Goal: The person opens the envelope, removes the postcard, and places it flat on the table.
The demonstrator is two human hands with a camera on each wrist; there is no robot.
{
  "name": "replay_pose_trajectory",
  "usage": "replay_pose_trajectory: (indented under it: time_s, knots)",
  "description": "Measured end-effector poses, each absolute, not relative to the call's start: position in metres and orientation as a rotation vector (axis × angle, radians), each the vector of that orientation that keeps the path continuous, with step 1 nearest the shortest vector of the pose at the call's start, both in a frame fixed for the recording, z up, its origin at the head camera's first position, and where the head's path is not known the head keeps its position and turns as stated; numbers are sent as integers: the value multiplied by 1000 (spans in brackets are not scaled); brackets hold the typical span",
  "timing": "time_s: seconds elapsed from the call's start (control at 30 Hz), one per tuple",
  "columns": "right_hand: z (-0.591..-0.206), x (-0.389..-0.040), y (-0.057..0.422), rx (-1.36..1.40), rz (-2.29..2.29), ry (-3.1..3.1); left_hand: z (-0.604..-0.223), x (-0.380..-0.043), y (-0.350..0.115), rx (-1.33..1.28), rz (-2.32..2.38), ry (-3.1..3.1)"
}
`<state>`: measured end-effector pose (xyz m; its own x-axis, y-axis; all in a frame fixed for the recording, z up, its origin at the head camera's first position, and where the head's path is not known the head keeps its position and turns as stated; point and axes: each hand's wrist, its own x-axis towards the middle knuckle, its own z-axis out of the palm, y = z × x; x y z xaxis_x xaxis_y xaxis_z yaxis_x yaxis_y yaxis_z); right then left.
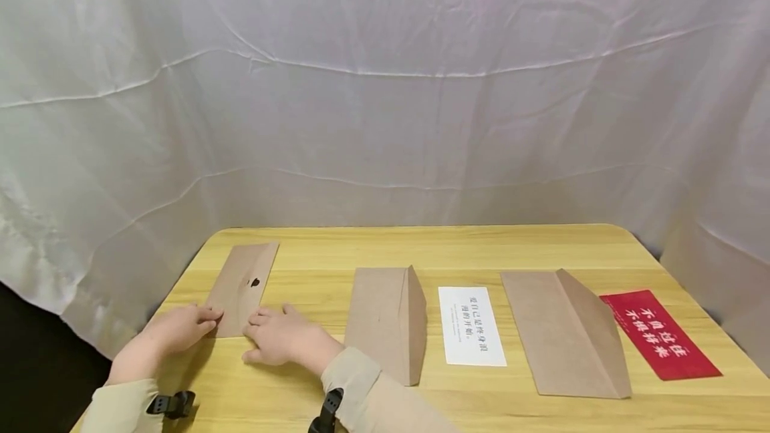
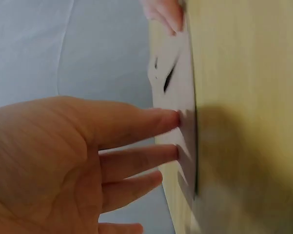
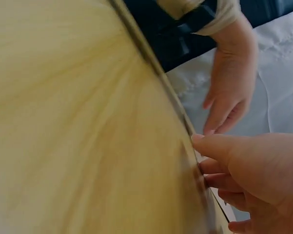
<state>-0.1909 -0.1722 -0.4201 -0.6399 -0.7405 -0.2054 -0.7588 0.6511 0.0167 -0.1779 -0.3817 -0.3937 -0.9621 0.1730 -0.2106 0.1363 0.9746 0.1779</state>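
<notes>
Wood-grain table [image 1: 313, 252]; flat brown envelope [image 1: 236, 286], black mark [image 1: 255, 282]; hands [image 1: 177, 329] [image 1: 285, 337] loosely extended, touching its near end.

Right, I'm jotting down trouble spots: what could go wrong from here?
The left envelope could skew or crease: the left hand and right hand are both at its near end, leaving its far end unheld. In the head view, the right sleeve overlaps the middle envelope's near-left corner, so it might brush that envelope out of place.

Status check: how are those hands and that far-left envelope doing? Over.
Left hand, right hand at opposite sides of far-left envelope. Envelope on table, black mark showing. Nothing visibly blocking.
</notes>
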Motion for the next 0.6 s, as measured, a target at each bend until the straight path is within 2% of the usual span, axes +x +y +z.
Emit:
replay_pose_trajectory:
  time_s: [0.6]
  knots:
    - [-420,-164,-165,-1318,309,2668,-400,-179,-384,271,330,2867]
